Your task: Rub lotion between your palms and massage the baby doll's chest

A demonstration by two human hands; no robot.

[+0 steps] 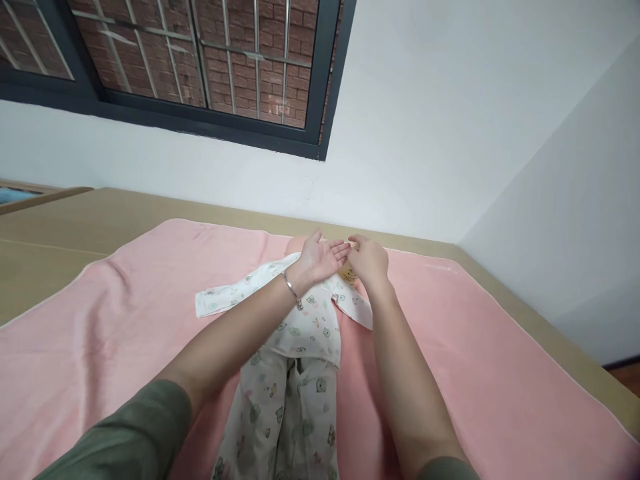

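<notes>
My left hand (323, 259) is palm up with its fingers stretched out, and nothing lies on the palm. Its fingertips meet or nearly meet my right hand (371, 263), whose back faces me. The right fingers are bent, with a gap between those that show; the rest are hidden. Beneath both hands lies a small white long-sleeved top (305, 340) with a print of little animals and leaves. Matching trousers (315, 400) extend from it toward me. By the right hand, a yellow patch (349, 273) with a drawn face shows partly. A peach-coloured shape (296, 245) is mostly covered by my left hand.
A pink blanket (430, 353) with wrinkles on the left is spread under the clothes, on a wooden surface (60, 220). White wall (400, 133) rises behind it. Above is a dark-framed window (215, 123) with metal bars and brick outside.
</notes>
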